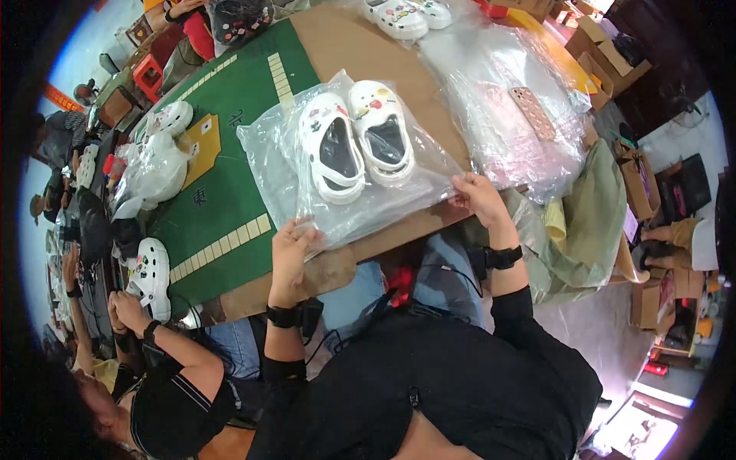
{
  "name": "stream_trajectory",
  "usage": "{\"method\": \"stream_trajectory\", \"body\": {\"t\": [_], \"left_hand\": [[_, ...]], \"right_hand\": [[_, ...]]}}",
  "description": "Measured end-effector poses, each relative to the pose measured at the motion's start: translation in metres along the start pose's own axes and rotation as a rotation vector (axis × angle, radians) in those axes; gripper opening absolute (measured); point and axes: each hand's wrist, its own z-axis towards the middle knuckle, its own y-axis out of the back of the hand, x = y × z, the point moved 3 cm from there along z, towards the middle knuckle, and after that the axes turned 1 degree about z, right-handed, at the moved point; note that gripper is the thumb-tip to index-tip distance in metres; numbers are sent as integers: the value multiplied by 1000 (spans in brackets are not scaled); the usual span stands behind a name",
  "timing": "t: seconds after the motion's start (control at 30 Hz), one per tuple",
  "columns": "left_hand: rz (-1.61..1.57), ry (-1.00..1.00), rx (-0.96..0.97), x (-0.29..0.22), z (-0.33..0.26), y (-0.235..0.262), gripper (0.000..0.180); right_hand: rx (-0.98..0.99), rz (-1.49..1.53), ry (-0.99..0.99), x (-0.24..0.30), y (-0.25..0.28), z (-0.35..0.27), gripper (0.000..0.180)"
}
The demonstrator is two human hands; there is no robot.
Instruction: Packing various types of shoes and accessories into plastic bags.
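Note:
A pair of white clogs with small coloured charms lies side by side, the left clog (332, 149) and the right clog (382, 134), toes pointing away from me. Around them is a clear plastic bag (268, 146), spread flat over the table edge. My left hand (295, 238) pinches the bag's near left corner between thumb and fingers. At the near right corner, my right hand (479, 199) grips the same bag. Between my hands the bag's near edge is drawn out, and both clogs sit beyond it.
A pile of clear plastic bags (491, 100) with a patterned phone case (533, 113) covers the table's right side. More white clogs (399, 19) lie at the far edge. On the left is a green mat (230, 146) with bagged clogs (153, 169). A co-worker (176, 376) handles a clog (152, 280).

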Motion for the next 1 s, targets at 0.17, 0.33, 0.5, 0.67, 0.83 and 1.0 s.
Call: {"method": "stream_trajectory", "body": {"t": [0.17, 0.33, 0.5, 0.67, 0.83, 1.0], "left_hand": [[-232, -132, -44, -6, -5, -5, 35], [-316, -196, -11, -14, -19, -8, 39], [-360, 6, -100, 2, -33, -14, 34], [-297, 177, -92, 23, -39, -12, 15], [-329, 24, -161, 17, -38, -14, 10], [-169, 38, -79, 24, -43, -8, 12]], "right_hand": [[16, 361, 106, 8, -8, -14, 18], [25, 538, 126, -4, -11, -17, 20], [-65, 657, -43, -30, -11, -18, 20], [-117, 686, -177, -46, -18, -27, 21], [-172, 684, -150, -37, -24, -40, 21], [-137, 696, -104, -25, -31, -41, 24]]}}
